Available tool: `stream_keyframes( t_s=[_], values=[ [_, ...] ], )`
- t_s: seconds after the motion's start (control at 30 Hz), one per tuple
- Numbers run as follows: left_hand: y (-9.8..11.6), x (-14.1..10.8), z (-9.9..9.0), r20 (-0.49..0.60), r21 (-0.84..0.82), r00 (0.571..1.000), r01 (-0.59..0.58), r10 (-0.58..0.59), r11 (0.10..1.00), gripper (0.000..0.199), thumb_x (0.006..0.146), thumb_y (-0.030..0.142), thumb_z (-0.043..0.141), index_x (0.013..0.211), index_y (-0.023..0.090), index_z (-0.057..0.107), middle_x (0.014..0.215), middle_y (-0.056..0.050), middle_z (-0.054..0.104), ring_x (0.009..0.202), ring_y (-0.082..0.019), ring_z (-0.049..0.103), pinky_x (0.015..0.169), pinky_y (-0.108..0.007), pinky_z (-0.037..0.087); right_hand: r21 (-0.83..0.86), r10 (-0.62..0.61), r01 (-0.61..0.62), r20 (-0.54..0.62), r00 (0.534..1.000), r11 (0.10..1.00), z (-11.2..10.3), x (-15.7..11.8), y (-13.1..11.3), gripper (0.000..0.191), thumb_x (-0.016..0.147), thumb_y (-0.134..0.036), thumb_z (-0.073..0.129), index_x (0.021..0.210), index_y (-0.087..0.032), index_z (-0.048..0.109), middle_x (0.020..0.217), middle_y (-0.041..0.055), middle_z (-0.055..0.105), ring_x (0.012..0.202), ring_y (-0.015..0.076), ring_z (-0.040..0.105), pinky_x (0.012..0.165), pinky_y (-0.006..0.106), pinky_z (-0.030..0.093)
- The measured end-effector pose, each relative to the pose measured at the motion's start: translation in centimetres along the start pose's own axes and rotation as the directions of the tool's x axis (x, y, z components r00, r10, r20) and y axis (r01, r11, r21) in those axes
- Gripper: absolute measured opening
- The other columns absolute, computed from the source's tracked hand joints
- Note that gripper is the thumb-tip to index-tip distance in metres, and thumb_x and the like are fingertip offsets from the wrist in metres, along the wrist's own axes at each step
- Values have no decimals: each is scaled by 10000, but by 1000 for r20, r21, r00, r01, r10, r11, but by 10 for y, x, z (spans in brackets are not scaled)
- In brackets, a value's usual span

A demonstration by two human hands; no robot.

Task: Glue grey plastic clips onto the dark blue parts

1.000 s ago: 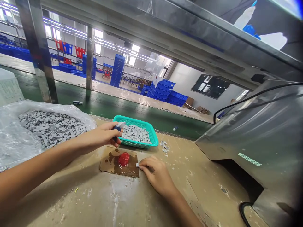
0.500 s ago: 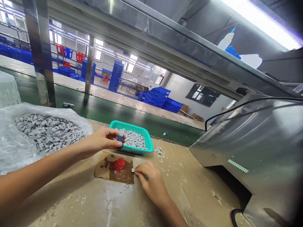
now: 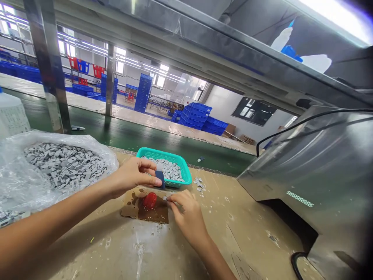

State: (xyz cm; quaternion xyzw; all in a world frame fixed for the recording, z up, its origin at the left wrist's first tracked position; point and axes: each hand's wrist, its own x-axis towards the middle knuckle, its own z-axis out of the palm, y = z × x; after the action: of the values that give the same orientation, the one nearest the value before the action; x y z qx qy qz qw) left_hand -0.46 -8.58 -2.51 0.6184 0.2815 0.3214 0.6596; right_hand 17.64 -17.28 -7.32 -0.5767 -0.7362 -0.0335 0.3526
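Observation:
My left hand [image 3: 135, 177] grips a dark blue part [image 3: 160, 179] with a light grey end, held over the near side of the green basket [image 3: 188, 177]. Between the thumb and fingertips of my right hand [image 3: 185, 208] is a small grey piece [image 3: 165, 198]. That hand is just right of a red, wet-looking lump [image 3: 150, 201], which sits on a stained piece of cardboard [image 3: 130, 210]. Many small grey pieces [image 3: 171, 171] lie in the basket.
A clear plastic bag [image 3: 14, 155] of grey pieces lies at left, near a white bottle [image 3: 13, 112]. Loose grey pieces [image 3: 199, 184] lie right of the basket. Behind runs a green conveyor belt [image 3: 175, 146]; a metal machine [image 3: 329, 167] stands at right.
My left hand has moved right and the blue part is tilted differently. My right hand has risen toward it with the grey piece. The view has shifted slightly. Items on the belt have moved left.

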Motion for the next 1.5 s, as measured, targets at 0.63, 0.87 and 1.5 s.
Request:
stream_keyframes(
  t_s=[0.63,0.87,1.5],
  values=[
    [-12,-14,32,40,-73,998,55,-52,996,246,524,105,717,738,136,600,619,17,641,571,-96,572,587,-206,434,820,440,-303,70,895,486,-16,-2,-17,146,647,-307,707,743,-198,695,773,53,687,759,207,630,751,364,509],
    [-11,-13,34,22,16,997,75,-75,997,249,511,106,720,732,135,608,665,0,658,624,-131,597,626,-243,459,736,390,-268,5,921,622,-17,-2,-19,58,670,-201,668,702,-204,715,769,45,690,750,194,636,703,311,544],
    [-10,-22,40,-4,-68,995,-100,100,993,190,629,180,677,812,171,629,774,-13,638,763,-151,569,703,-245,448,584,58,-66,33,998,809,-19,-19,-36,456,772,-103,522,1203,-251,519,1309,57,441,1186,234,427,993,439,353]
  ],
)
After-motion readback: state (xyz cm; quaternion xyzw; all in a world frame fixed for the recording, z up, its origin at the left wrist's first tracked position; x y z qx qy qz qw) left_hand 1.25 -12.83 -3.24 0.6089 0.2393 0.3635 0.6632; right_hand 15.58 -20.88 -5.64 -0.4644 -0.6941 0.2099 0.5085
